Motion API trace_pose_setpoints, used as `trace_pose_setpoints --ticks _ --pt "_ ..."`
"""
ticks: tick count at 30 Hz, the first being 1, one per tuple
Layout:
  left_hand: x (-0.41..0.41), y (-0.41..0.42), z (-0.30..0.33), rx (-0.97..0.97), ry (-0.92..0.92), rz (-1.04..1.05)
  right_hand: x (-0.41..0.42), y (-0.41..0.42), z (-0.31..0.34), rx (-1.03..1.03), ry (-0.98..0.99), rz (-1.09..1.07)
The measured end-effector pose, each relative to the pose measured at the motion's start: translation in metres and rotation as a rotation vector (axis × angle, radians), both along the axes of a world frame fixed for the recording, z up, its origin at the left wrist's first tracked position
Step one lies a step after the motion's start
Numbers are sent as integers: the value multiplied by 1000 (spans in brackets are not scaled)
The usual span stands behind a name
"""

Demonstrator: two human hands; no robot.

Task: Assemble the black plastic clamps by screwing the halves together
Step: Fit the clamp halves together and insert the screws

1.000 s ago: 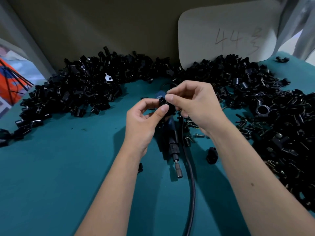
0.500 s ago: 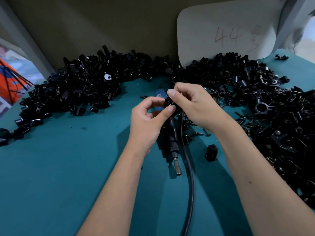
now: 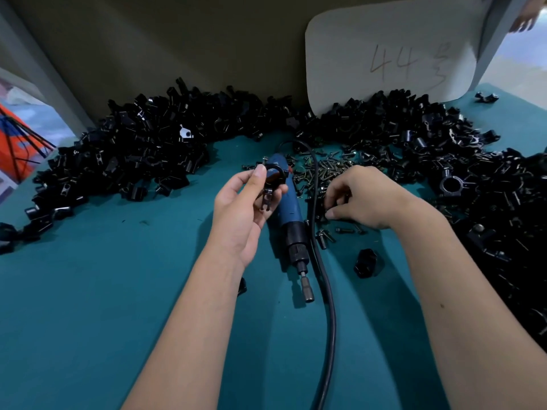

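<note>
My left hand (image 3: 241, 210) holds a black plastic clamp (image 3: 273, 180) between thumb and fingers, above the teal table. My right hand (image 3: 359, 196) has dropped to the table and its curled fingers touch the scattered screws (image 3: 322, 170); I cannot tell whether it pinches one. A blue electric screwdriver (image 3: 288, 220) lies between the hands, bit pointing toward me, with its black cable (image 3: 325, 279) running down the table.
Big heaps of black clamp halves lie at the left (image 3: 133, 149) and right (image 3: 473, 179). One assembled clamp (image 3: 451, 184) and a small black part (image 3: 367, 263) sit nearby. A white card marked "44" (image 3: 390, 51) leans on the back wall. Another person's hand (image 3: 527, 16) shows top right.
My right hand let go of the clamp and moved right and down onto the screws. The left hand keeps the clamp and has turned it slightly.
</note>
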State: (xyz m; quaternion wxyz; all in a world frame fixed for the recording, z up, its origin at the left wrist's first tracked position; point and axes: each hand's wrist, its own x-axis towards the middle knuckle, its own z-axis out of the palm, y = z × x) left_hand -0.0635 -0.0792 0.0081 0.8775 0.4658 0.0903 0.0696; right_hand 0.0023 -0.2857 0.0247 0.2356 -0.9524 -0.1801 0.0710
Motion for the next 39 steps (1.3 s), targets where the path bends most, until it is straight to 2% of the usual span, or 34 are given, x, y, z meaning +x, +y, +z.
trace_pose_setpoints --ticks 2,7,10,19,24,29,39 --pt "-1 0 1 -16 4 -24 0 2 -1 93 -49 -33" --pt "-1 -1 -1 58 2 -48 -7 23 6 869 -9 -74" --pt "-1 -2 0 62 -8 -63 -13 40 8 1081 -23 -51" --pt "-2 0 0 30 -14 -110 -16 52 1 1133 -81 -102" --pt "-2 2 0 38 -12 -124 -16 52 -1 1081 10 -11" --pt "-2 3 0 18 -24 -135 -16 51 -1 1046 -13 11" --pt "-3 4 -1 30 -26 -160 -18 51 1 1127 1 -37"
